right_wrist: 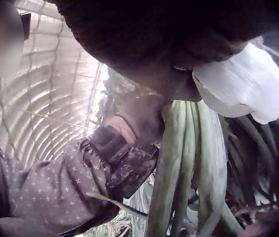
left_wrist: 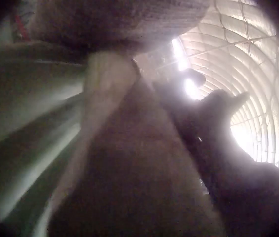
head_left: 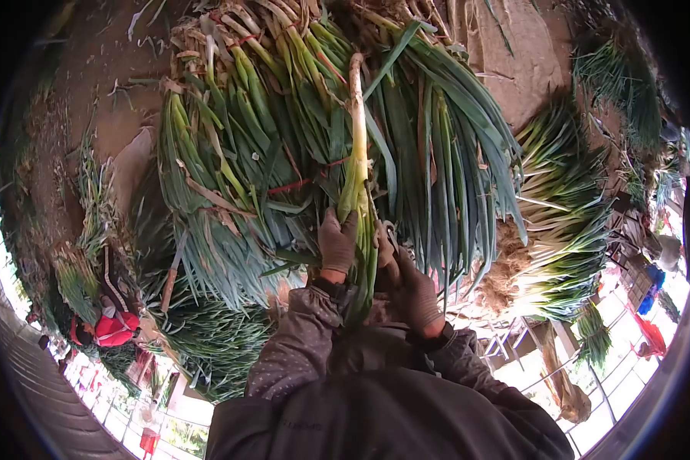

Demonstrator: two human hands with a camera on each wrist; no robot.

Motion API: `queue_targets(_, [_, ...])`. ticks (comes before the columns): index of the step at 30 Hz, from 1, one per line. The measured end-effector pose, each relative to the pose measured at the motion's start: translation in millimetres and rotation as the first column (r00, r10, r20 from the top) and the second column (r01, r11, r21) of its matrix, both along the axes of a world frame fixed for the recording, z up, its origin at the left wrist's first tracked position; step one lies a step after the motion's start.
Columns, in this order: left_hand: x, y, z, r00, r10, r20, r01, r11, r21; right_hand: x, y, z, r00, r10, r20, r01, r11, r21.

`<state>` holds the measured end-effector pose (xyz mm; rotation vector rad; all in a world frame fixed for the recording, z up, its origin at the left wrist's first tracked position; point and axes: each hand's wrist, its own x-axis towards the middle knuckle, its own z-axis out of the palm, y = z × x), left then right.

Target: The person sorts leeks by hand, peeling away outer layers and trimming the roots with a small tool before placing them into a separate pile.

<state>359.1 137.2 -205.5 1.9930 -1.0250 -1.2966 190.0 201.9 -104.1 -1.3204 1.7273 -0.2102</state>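
Note:
In the head view a long onion stalk (head_left: pixel 358 146), pale at its root end and green below, stands out over the heap. My gloved left hand (head_left: pixel 337 244) grips it where the leaves begin. Beside it my gloved right hand (head_left: pixel 415 295) has its fingers curled round a dry, pale leaf piece (head_left: pixel 386 249) at the stalk's side. The right wrist view shows the green leaves (right_wrist: pixel 171 168) close up and a whitish sheet-like piece (right_wrist: pixel 245 84) by the dark right hand (right_wrist: pixel 164 44). Blurred in the left wrist view, the left hand (left_wrist: pixel 115 22) lies over pale leaf material (left_wrist: pixel 105 84).
Tied leek-like bundles (head_left: pixel 261 130) lie across the heap ahead. More onions with white stems (head_left: pixel 560 222) are piled at the right, and green ones (head_left: pixel 222 337) at the lower left. A red object (head_left: pixel 117 328) is at the far left.

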Motion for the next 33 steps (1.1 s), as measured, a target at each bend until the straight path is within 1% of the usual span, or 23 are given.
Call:
queue_targets(3, [2, -3, 4, 1.0, 0.003, -0.029, -0.002, 0.999, 0.035, 0, -16, 1, 1.0, 0.013, 0.013, -0.013, 1.0, -0.012])
queue_targets(6, [1, -1, 2, 0.993, 0.051, -0.103, -0.052, 0.999, -0.014, 3, -37, -4, 1.0, 0.013, -0.028, -0.013, 1.0, 0.016])
queue_targets(9, [4, 0, -3, 0.997, 0.032, -0.075, -0.036, 0.998, -0.048, 4, -48, -24, 0.998, 0.008, -0.059, -0.013, 0.995, -0.097])
queue_targets(12, [4, 4, -11, 0.995, 0.048, -0.087, -0.05, 0.999, -0.019, 2, -64, -33, 0.999, -0.018, -0.046, 0.015, 0.998, -0.064])
queue_targets(15, [5, 9, -20, 0.994, 0.053, -0.09, -0.058, 0.997, -0.052, -1, -66, -21, 1.0, 0.002, -0.026, -0.001, 1.0, 0.018])
queue_targets(17, [6, 14, -30, 0.994, 0.069, -0.09, -0.075, 0.995, -0.07, -5, -54, 6, 0.985, 0.166, -0.054, -0.168, 0.985, -0.029])
queue_targets(19, [6, 17, -33, 0.99, 0.09, -0.106, -0.098, 0.992, -0.077, -12, -32, 20, 0.975, 0.221, -0.033, -0.222, 0.974, -0.047])
queue_targets(21, [6, 16, -34, 0.985, 0.113, -0.132, -0.125, 0.989, -0.082, -15, -17, 27, 0.987, 0.16, 0.03, -0.159, 0.987, -0.031])
queue_targets(23, [7, 17, -34, 0.984, 0.117, -0.136, -0.122, 0.992, -0.026, -14, -12, 31, 0.993, 0.091, 0.08, -0.091, 0.996, 0.0])
queue_targets(25, [7, 18, -39, 0.983, 0.12, -0.139, -0.12, 0.993, 0.011, -11, -18, 23, 0.995, -0.016, 0.094, 0.009, 0.997, 0.074])
queue_targets(28, [7, 18, -41, 0.966, 0.161, -0.2, -0.168, 0.986, -0.019, -8, -41, 0, 0.998, -0.032, 0.049, 0.027, 0.994, 0.108])
queue_targets(31, [9, 13, -40, 0.965, 0.159, -0.21, -0.175, 0.982, -0.063, -8, -53, -18, 0.991, -0.065, 0.12, 0.068, 0.997, -0.024])
queue_targets(33, [10, 8, -38, 0.958, 0.169, -0.23, -0.182, 0.983, -0.035, -12, -55, -13, 0.996, -0.024, 0.082, 0.018, 0.997, 0.076])
